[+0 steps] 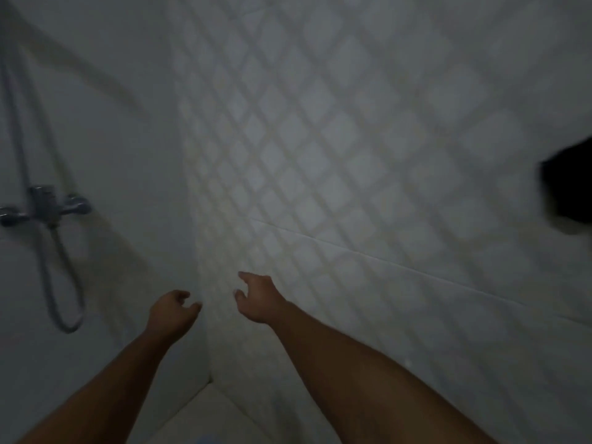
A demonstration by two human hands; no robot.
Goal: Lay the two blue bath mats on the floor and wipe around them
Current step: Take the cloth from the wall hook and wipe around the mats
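A person's two bare forearms reach forward into the corner of a dim, tiled bathroom; the left hand [173, 312] hangs with its fingers [191, 305] loosely curled and holding nothing, just left of the corner line where the two walls meet; the right hand [259, 298] sits slightly higher and just right of that line, fingers [246, 277] spread loosely apart and likewise empty; the two hands are near each other but do not touch, and whether either meets the wall cannot be told in the blur; the right-hand wall [352, 139] carries a diamond-pattern tile, while the left-hand wall [121, 123] is plain and pale; on it a chrome shower mixer [48, 205] is mounted at far left, its grey hose [61, 296] looping down below it; a dark, blurred shape [567, 187] cuts in at the right edge, unidentifiable; a strip of light floor [205, 411] shows between the forearms at the bottom; a faint bluish patch [205, 439] at the bottom edge may be one of the bath mats, too little showing to tell.
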